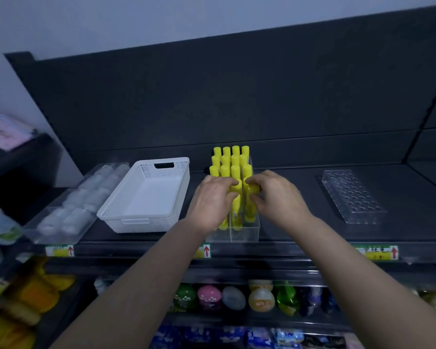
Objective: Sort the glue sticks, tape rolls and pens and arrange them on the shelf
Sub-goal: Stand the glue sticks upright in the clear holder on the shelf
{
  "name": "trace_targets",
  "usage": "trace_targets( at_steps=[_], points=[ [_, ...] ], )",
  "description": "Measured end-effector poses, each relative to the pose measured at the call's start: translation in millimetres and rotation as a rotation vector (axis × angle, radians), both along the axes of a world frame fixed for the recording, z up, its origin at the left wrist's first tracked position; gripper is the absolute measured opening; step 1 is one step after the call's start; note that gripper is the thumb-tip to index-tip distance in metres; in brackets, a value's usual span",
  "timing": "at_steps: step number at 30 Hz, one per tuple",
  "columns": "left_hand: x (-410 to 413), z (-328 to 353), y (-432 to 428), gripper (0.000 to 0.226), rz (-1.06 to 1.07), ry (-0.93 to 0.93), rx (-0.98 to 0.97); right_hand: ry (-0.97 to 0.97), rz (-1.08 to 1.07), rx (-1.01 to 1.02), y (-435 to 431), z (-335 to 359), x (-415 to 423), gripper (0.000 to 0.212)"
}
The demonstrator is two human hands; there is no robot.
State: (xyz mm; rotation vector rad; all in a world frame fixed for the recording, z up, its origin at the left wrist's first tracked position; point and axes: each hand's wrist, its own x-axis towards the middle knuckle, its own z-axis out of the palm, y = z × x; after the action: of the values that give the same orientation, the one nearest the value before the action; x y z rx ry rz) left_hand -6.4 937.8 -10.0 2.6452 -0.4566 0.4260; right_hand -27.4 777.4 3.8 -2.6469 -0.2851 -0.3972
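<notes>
Two grips: the left grip [212,200] and right grip [278,195] meet almost fingertip to fingertip over a clear divided box [246,231] on the shelf [275,250].
Left grip: fingers curled round the top of a yellow glue stick [236,207] that stands upright in the box.
Right grip: thumb and fingers pinch the cap end of a second glue stick [249,212], just beside the left grip's one.
Stored glue sticks [230,159]: yellow, upright, three rows of four just behind both grips' fingertips, in the same box.
White basket [146,195]: just left of the left grip, apart from the box.
Tape rolls [71,205]: white and blurred, in a clear tray [35,233] further left of the left grip, beyond the basket.
Clear holed rack [353,197]: well to the right of the right grip, lying on the shelf.
Price labels [59,250]: on the shelf's front edge, nearer the camera than both grips.
Lower shelf [237,321]: under the forearms, with colourful blurred goods.
</notes>
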Motion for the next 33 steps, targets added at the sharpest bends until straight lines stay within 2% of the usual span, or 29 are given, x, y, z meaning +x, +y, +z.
trace_targets(
  at_steps=[6, 22, 25, 30, 33],
  points=[
    [-5.9, 2.7, 19.2, 0.030, 0.125, 0.015, -0.052, 0.073, -0.007, -0.107, 8.9, -18.1, -1.5, 0.040],
    [-25.7, -0.2, 41.4, 0.036, 0.173, 0.040, -0.040, 0.110, -0.073, -0.135, 10.9, -21.1, -11.2, 0.054],
    [-31.4, -0.5, 44.5, 0.035, 0.219, 0.108, -0.070, 0.141, -0.106, -0.108, 12.1, -22.2, -19.7, 0.048],
    [-38.7, -14.4, 50.7, 0.053, 0.191, 0.262, -0.115, 0.330, -0.129, -0.146, 12.0, -27.5, -32.0, 0.075],
    [-40.2, -18.2, 52.5, 0.050, 0.187, 0.368, -0.152, 0.409, -0.113, -0.075, 11.6, -31.7, -32.7, 0.074]
  ],
)
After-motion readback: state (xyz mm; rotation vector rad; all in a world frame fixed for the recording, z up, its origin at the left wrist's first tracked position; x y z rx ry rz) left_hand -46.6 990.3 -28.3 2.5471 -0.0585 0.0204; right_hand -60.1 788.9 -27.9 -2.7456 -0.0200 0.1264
